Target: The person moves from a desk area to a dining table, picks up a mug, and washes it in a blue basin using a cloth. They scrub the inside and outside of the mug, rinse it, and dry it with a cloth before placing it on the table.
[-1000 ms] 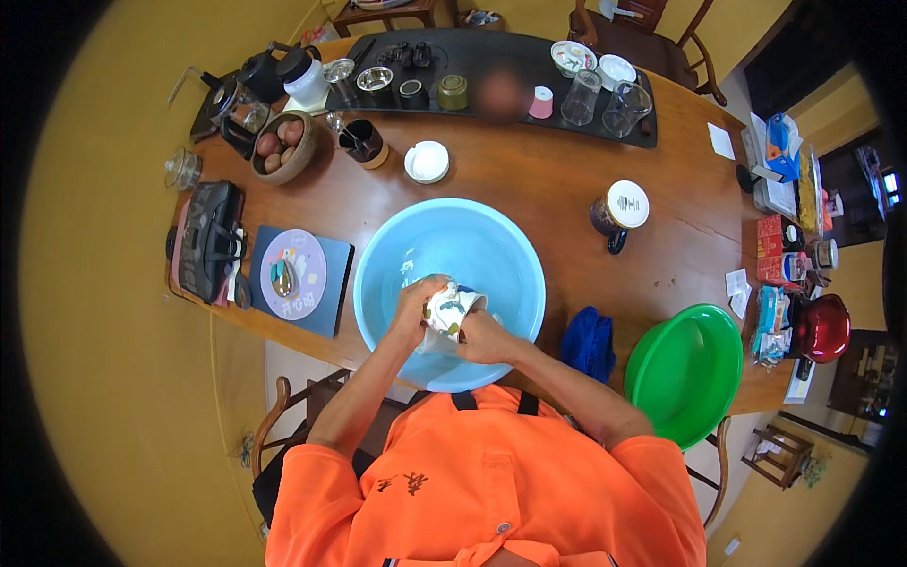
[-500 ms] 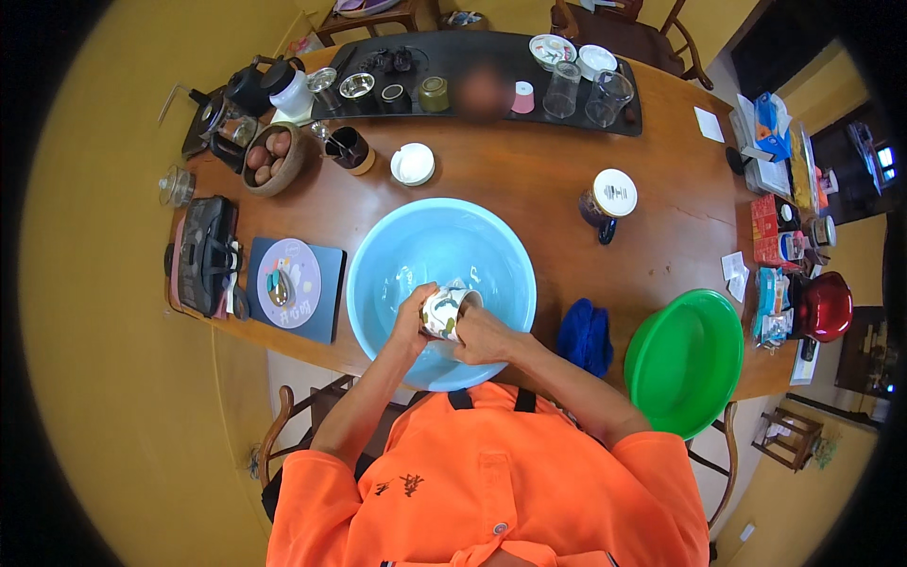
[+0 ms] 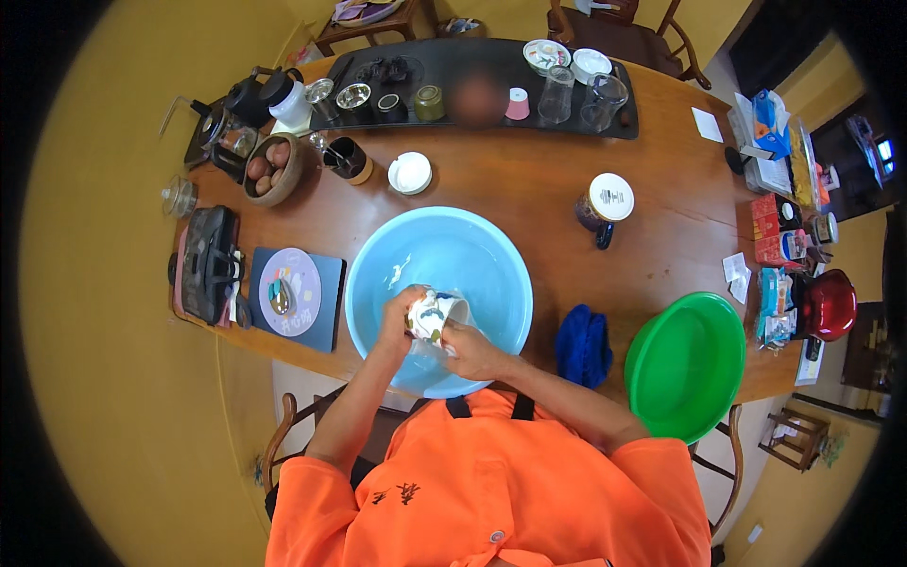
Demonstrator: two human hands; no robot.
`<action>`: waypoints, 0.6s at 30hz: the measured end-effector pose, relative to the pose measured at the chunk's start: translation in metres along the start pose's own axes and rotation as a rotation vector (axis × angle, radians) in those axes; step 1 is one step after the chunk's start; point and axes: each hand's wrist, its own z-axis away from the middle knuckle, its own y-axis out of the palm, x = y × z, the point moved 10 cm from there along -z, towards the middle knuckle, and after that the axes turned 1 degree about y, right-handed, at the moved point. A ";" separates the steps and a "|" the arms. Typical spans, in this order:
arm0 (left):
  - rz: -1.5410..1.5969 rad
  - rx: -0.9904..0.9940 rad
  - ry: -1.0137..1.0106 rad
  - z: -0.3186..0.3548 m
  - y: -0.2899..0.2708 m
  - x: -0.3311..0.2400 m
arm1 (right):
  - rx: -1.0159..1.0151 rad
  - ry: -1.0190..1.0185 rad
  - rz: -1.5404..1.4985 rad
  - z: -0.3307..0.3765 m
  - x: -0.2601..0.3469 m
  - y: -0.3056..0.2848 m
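Observation:
Over the light blue basin (image 3: 515, 283), which holds some water, I have a white cup (image 3: 432, 314) with a coloured pattern. My left hand (image 3: 398, 317) is wrapped around its left side. At the cup's open right end, my right hand (image 3: 475, 352) grips the lower rim, its thumb along the wall and some fingers hidden. The cup lies tilted, mouth toward the right. A crumpled blue cloth (image 3: 584, 346) sits on the table just right of the basin.
A green basin (image 3: 687, 364) stands at the table's right front edge. Beyond the blue basin are a lidded mug (image 3: 606, 205), a white round dish (image 3: 410, 173) and a long black tray (image 3: 510, 66) of cups and glasses. A blue board (image 3: 328, 298) lies left.
The cup has shifted slightly left and turned in my hands. My right hand, earlier with its fingers in the cup's mouth, has moved lower along the rim.

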 end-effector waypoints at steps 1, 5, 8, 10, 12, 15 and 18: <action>-0.088 -0.042 0.031 0.001 -0.007 -0.007 | 0.044 -0.017 0.090 0.002 -0.005 0.003; -0.353 -0.190 0.178 0.006 -0.028 -0.034 | 0.042 0.067 0.314 0.012 -0.044 -0.019; -0.520 -0.329 0.289 0.011 -0.037 -0.045 | -0.070 0.143 0.570 0.001 -0.038 -0.047; -0.606 -0.369 0.324 0.006 -0.044 -0.046 | -0.117 0.204 0.749 -0.010 -0.036 -0.061; -0.440 -0.391 0.324 0.000 -0.049 -0.042 | -0.140 0.318 0.878 -0.016 -0.044 -0.073; -0.413 -0.352 0.274 -0.002 -0.031 -0.042 | -0.018 0.360 0.875 -0.022 -0.071 -0.050; -0.315 -0.241 0.160 -0.008 -0.023 -0.029 | -0.042 0.337 0.572 -0.022 -0.070 -0.045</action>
